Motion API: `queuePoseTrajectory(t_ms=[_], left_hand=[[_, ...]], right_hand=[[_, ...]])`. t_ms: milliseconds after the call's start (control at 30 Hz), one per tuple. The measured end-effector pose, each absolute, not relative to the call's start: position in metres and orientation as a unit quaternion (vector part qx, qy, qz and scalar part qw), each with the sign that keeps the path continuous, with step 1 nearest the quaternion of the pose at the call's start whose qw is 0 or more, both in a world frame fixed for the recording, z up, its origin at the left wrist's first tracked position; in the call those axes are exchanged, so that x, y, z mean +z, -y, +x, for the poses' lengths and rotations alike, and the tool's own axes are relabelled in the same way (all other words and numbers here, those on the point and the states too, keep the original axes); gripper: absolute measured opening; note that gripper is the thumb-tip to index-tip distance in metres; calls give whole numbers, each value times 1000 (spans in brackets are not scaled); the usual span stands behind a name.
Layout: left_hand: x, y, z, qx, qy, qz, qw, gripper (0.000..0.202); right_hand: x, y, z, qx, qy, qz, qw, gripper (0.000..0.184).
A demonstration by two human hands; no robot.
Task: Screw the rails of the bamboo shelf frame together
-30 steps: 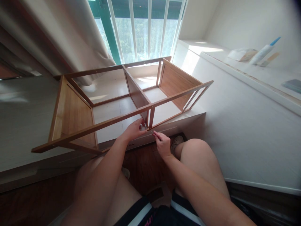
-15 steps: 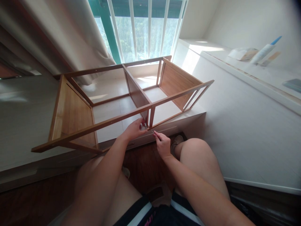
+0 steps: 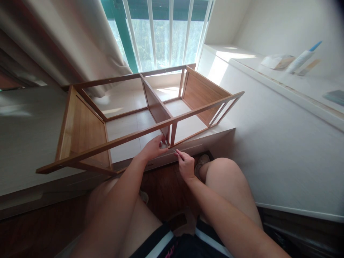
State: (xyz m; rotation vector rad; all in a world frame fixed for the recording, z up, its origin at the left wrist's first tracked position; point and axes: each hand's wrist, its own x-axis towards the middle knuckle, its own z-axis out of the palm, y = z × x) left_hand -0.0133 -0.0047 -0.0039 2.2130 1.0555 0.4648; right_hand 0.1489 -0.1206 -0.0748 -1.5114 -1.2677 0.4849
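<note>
A brown wooden shelf rack [image 3: 134,134] lies on its side on a pale ledge, its middle shelf board [image 3: 156,102] standing upright across it. At the near lower corner of that board, my left hand [image 3: 155,147] is curled around the wood, fingertips behind the edge and thumb near the lower rail. Just right of this corner, my right hand [image 3: 185,164] is closed in a pinch on a thin metal rod, apparently a hex key [image 3: 174,150]. Its tip meets the lower rail by the joint; the exact contact is too small to make out.
A white wall panel [image 3: 268,132] rises on the right, with a blue-tipped tube [image 3: 302,59] on its top ledge. Behind the rack are a barred window [image 3: 166,39] and a beige curtain [image 3: 67,39]. My knees [image 3: 227,175] are close under the rack.
Almost nothing differs. Both hands keep their places at the corner joint, and the rack has not moved.
</note>
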Motion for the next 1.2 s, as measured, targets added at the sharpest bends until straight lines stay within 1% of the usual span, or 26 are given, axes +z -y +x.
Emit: queuePoseTrajectory(t_ms=[100, 200, 333, 500, 567, 633, 700, 767, 833, 900, 1033, 1200], left_hand=[[-4, 5, -13, 177, -404, 840, 316, 30], [-3, 6, -13, 178, -409, 837, 316, 30], [-4, 6, -14, 181, -414, 834, 318, 30], [-6, 5, -15, 182, -409, 833, 324, 33], [-7, 4, -15, 182, -407, 833, 326, 34], [-8, 4, -15, 183, -406, 834, 325, 34], [-9, 4, -16, 185, -404, 835, 324, 34], [-9, 4, -16, 188, -406, 834, 323, 34], [-9, 5, -15, 191, -409, 832, 323, 33], [-8, 6, -15, 193, -413, 830, 321, 32], [-5, 7, -14, 192, -414, 830, 322, 32], [-4, 7, -15, 186, -418, 828, 323, 32]], right_hand=[[-77, 121, 149, 184, 556, -646, 489, 28], [-74, 122, 150, 165, 590, -665, 427, 28], [-66, 121, 152, 141, 615, -693, 349, 33], [-56, 119, 154, 115, 625, -711, 302, 35], [-55, 118, 153, 134, 616, -709, 316, 38], [-55, 117, 150, 201, 586, -695, 364, 41], [-57, 116, 146, 315, 517, -667, 435, 44], [-60, 115, 141, 448, 410, -620, 497, 44], [-64, 114, 136, 557, 302, -559, 536, 43], [-66, 114, 133, 622, 226, -501, 558, 40], [-67, 116, 130, 658, 163, -449, 581, 37], [-69, 118, 127, 613, 200, -482, 593, 40]])
